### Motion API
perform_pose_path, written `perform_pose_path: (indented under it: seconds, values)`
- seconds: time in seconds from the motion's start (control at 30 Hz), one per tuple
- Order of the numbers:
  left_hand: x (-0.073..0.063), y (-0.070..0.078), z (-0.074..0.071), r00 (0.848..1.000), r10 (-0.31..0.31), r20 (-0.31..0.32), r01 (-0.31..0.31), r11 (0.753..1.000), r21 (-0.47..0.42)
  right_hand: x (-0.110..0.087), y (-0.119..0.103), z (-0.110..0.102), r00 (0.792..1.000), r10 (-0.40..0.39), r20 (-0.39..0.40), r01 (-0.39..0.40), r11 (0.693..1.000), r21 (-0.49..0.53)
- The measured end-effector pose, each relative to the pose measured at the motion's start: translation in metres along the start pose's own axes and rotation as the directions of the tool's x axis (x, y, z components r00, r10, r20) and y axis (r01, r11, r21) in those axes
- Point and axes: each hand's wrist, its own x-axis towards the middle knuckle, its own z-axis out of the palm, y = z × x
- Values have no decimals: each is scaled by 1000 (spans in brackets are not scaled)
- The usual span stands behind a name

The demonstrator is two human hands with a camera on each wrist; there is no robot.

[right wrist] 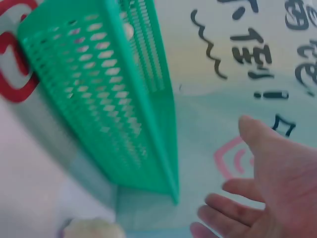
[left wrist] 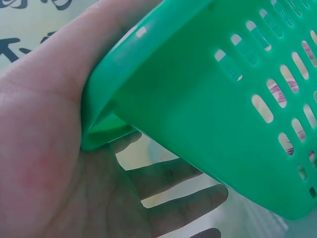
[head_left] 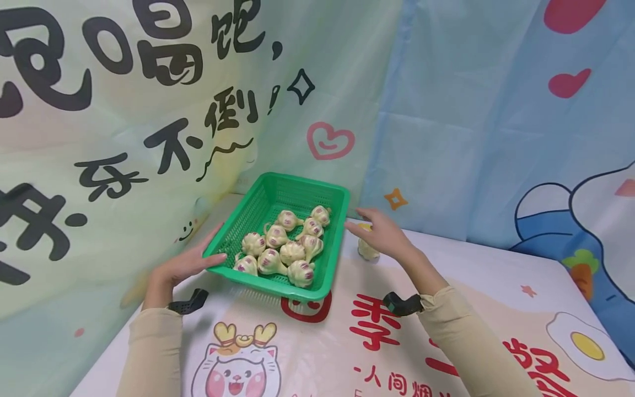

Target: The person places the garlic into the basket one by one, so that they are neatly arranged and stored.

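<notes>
A green plastic basket [head_left: 342,237] holds several garlic bulbs [head_left: 272,261], whitish with purple streaks. At its left front corner is my left hand [head_left: 186,263], the rim lying in the crook between thumb and fingers. In the left wrist view the thumb lies along the rim [left wrist: 124,54], while the other fingers [left wrist: 183,208] stretch out spread and straight below it. My right hand [head_left: 382,234] is just off the basket's right side, with a gap between them. The right wrist view shows its fingers [right wrist: 225,208] loosely extended, holding nothing.
One garlic bulb [head_left: 368,251] sits on the table right of the basket, partly behind my right hand. Printed cloth backdrops [head_left: 446,138] rise behind and on the left. A printed cover [head_left: 317,353] lies over the table.
</notes>
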Motion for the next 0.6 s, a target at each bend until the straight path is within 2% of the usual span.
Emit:
perform_pose_path:
  seconds: [0.1,0.23,0.6]
  values:
    - [0,-2,-1,1000,-1,-1,1,1000,2,-5,17,4,996,70,-62,-68,997,33]
    - [-1,-4,-1,1000,-4,-9,4,1000,15,-10,40,15,985,117,-124,-113,993,43]
    - [1,-5,-1,1000,7,-11,-7,1000,13,-14,83,35,948,273,-162,-262,961,85]
